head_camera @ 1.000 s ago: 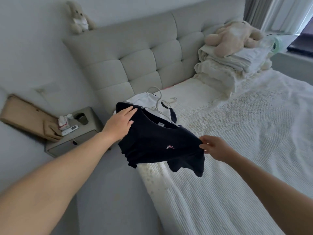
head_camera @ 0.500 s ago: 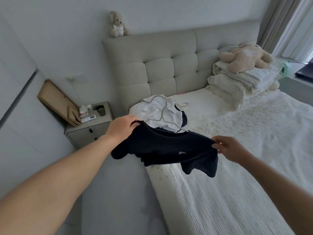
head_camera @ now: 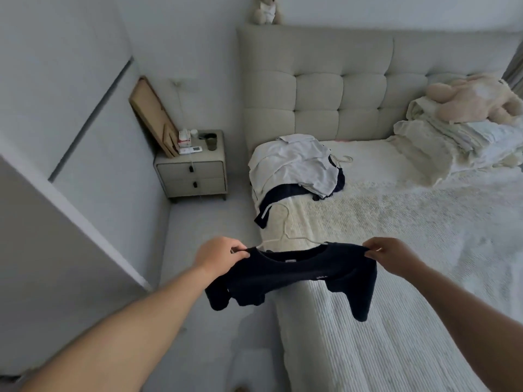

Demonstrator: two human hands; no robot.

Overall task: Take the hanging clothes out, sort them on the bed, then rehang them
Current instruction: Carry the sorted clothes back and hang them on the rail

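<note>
Dark navy short-sleeved T-shirt (head_camera: 294, 274) stretched between hands above near edge of white ribbed bed (head_camera: 396, 335). Long axis left-right, neckline facing headboard, sleeves drooping. Small pale chest mark. Thin white wire hanger (head_camera: 285, 236) inside collar. Left hand (head_camera: 219, 254) pinches left shoulder; right hand (head_camera: 392, 257) pinches right shoulder.

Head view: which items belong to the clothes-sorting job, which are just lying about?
Job:
- dark navy top, pinched at its shoulders by left hand and right hand
- white hanger
- clothes pile on the bed

Lying about:
- nightstand
- folded bedding
- plush toy
- small bear
</note>
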